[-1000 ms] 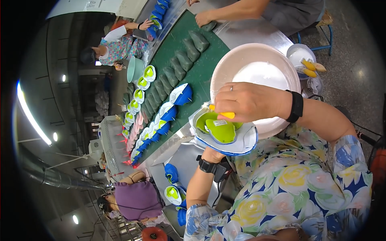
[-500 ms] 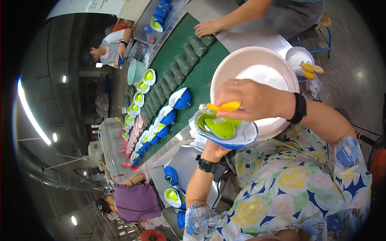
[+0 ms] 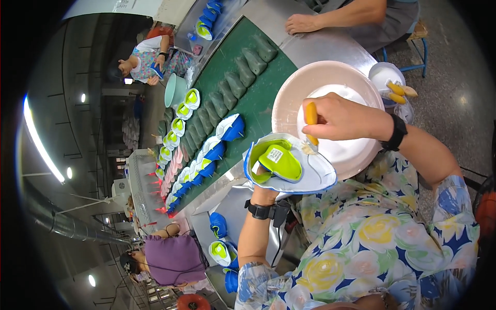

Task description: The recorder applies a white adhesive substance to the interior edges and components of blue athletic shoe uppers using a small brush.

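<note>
My left hand (image 3: 264, 195) grips a shoe upper (image 3: 320, 174) from below and behind, its thumb showing at the opening. The upper is blue outside and whitish inside, with lime-green lining and a small white label. My right hand (image 3: 347, 117) is closed around the yellow handle of a brush (image 3: 311, 118). The pale bristles touch the whitish inner face near the upper's far edge. Beneath my right hand is a wide pale pink basin (image 3: 283, 98) holding white liquid (image 3: 338, 152).
A green work surface (image 3: 258, 124) carries rows of grey foot-shaped forms (image 3: 218, 103) and blue-white shoe uppers (image 3: 213, 149). More uppers (image 3: 218, 225) lie near my left arm. A small bucket (image 3: 380, 75) holds yellow-handled brushes. Across the table rests a co-worker's hand (image 3: 302, 24); other people sit left.
My right hand has moved right, and the brush handle now points upward. The upper has tilted to show more of its inside. The co-worker's hand has shifted right, off the green surface.
</note>
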Available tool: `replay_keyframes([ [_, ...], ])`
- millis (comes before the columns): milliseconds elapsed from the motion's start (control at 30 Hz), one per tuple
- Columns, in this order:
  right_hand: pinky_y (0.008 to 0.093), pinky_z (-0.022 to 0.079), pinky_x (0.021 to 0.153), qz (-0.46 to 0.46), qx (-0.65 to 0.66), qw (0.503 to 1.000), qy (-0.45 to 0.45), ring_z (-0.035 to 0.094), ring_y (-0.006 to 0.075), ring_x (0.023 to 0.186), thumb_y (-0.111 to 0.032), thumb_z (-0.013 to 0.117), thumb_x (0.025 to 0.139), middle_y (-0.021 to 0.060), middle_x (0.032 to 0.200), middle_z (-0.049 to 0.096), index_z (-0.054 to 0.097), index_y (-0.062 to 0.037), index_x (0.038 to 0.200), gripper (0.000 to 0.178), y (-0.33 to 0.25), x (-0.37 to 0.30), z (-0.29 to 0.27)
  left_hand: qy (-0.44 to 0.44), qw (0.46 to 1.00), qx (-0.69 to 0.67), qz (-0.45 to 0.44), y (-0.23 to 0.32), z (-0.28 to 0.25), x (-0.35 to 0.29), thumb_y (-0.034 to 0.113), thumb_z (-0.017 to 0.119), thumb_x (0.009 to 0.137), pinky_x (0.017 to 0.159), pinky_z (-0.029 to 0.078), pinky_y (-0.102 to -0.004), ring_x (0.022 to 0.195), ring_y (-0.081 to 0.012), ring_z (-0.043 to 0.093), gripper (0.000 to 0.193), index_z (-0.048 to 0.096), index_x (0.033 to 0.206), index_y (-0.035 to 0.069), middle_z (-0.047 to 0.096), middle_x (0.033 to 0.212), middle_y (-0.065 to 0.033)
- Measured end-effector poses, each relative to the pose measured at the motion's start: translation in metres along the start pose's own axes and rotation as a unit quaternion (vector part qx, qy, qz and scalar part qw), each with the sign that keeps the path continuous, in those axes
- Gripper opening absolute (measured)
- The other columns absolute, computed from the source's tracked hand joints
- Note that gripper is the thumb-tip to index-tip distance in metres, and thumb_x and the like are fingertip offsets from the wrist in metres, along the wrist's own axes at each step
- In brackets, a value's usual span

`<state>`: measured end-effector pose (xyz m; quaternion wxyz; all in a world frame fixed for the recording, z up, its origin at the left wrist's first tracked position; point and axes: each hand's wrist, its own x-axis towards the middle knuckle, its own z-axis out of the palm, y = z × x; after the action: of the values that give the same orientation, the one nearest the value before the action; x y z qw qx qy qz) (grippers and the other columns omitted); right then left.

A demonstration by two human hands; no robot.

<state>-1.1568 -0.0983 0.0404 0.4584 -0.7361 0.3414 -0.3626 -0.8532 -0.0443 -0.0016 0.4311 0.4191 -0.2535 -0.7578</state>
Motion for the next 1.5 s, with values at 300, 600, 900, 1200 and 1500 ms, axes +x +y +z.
replay_keyframes([
  [300,0.0382,0.049,0.076,-0.302,-0.108,0.94,0.116,0.061,0.0293,0.084,-0.01,0.069,0.083,0.0105,0.09,0.062,0.061,-0.0041,0.092,0.013,0.005,-0.001,0.019,-0.003,0.984,0.151,0.091,0.019,0.012,-0.004,0.032,0.052,0.098,0.096,0.052,-0.0434,0.115,-0.0249,0.061,0.049,0.048,0.14,0.007,0.059,0.13,-0.0107],
  [600,0.038,0.047,0.062,-0.24,-0.088,0.956,0.144,0.059,0.029,0.069,-0.014,0.066,0.087,0.0101,0.076,0.057,0.054,-0.0043,0.083,0.016,0.003,0.008,0.02,0.034,0.993,0.072,0.089,0.022,0.003,0.0,0.027,0.056,0.097,0.085,0.058,-0.0437,0.102,-0.0249,0.067,0.043,0.051,0.135,0.008,0.064,0.121,-0.01],
  [900,0.0362,0.046,0.053,0.081,-0.024,0.991,0.108,0.061,0.0287,0.055,-0.019,0.069,0.082,0.0185,0.063,0.061,0.055,0.003,0.076,0.027,0.013,0.017,0.015,0.077,0.979,0.042,0.184,0.023,-0.035,0.028,0.031,0.052,0.101,0.076,0.06,-0.0422,0.091,-0.0235,0.07,0.037,0.054,0.131,0.01,0.067,0.11,-0.0096],
  [1200,0.026,0.04,0.059,0.174,0.028,0.973,0.15,0.053,0.0101,0.065,-0.01,0.072,0.081,0.0047,0.073,0.059,0.061,0.0,0.08,0.015,0.029,-0.03,0.009,0.194,0.954,0.129,0.191,0.046,-0.161,0.133,0.007,0.047,0.097,0.07,0.061,-0.0378,0.096,-0.0274,0.066,0.032,0.043,0.129,0.009,0.06,0.117,-0.0136],
  [1500,0.0227,0.041,0.066,0.218,0.05,0.962,0.156,0.051,0.0086,0.069,-0.01,0.058,0.093,0.0027,0.079,0.053,0.056,-0.0016,0.09,0.009,0.05,-0.054,0.019,0.415,0.808,0.399,0.126,0.052,-0.252,0.14,0.002,0.055,0.088,0.08,0.056,-0.0383,0.099,-0.0292,0.064,0.051,0.043,0.137,0.007,0.058,0.123,-0.0162],
])
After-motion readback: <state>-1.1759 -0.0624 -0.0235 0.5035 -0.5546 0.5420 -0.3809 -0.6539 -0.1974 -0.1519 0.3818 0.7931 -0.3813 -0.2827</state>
